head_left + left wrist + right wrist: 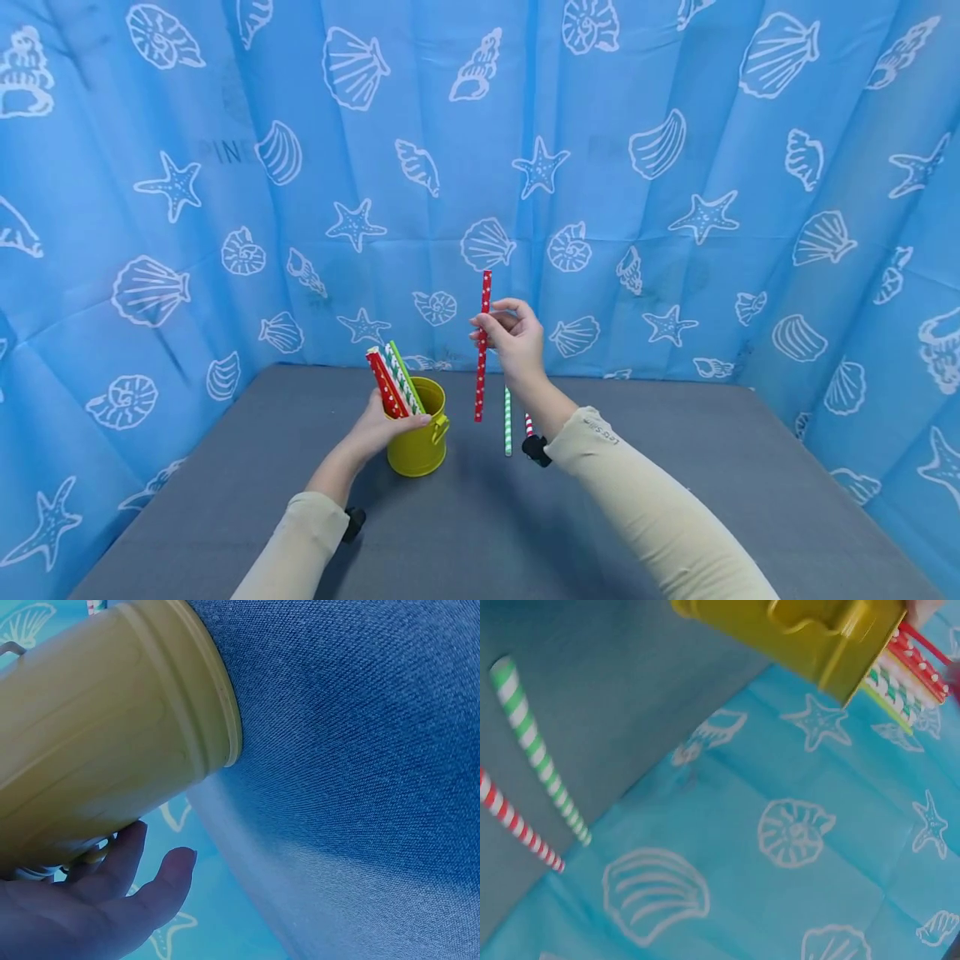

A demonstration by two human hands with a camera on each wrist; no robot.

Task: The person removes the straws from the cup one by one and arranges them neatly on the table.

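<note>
My right hand (517, 340) pinches a red paper straw with white stars (482, 383), holding it nearly upright above the table. To its left stands a small yellow bucket (417, 450) with several paper straws leaning in it: red with white dots (387, 385), green-and-white patterned (402, 379) and a light green one (406, 377). My left hand (380, 429) holds the bucket at its rim, thumb across the near side; the left wrist view shows fingers (127, 859) against its wall. In the right wrist view the right hand shows only at the edge.
Right of the bucket a green-and-white striped straw (507, 425) lies on the grey table (675, 467). Beside it is a red-and-white striped straw (521, 825), partly hidden by the right wrist in the head view. A blue shell-patterned curtain (465, 150) hangs behind the table.
</note>
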